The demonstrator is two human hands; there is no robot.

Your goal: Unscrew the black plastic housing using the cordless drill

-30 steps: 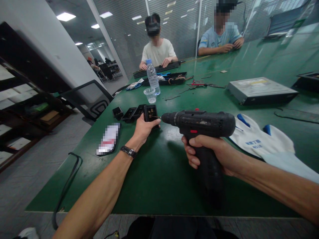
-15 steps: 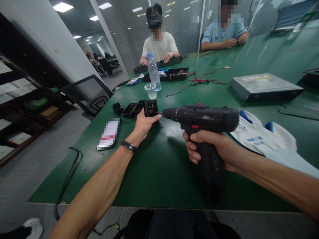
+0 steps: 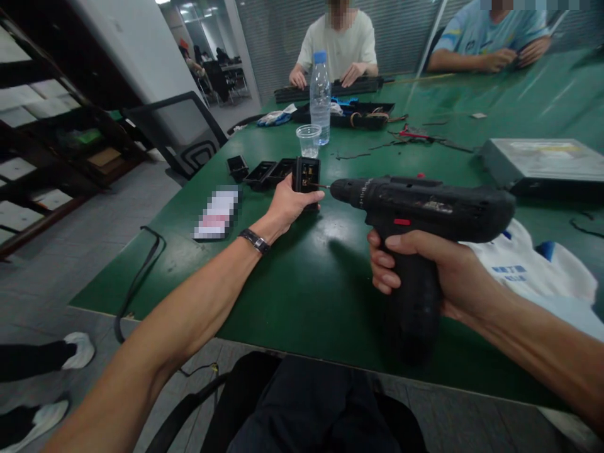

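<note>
My right hand is wrapped round the grip of a black cordless drill held level above the green table. Its bit points left into a small black box that stands on edge. My left hand grips that box from the near side, thumb against its right edge. A dark watch sits on my left wrist.
Several open black boxes lie left of the held one, with a plastic cup and water bottle behind. White gloves and a grey drive lie right. Two people work at the far edge; a chair stands left.
The view has tilted down and shifted, so hands and drill appear larger and nearer. The drill bit stays at the box; both grips are unchanged.
</note>
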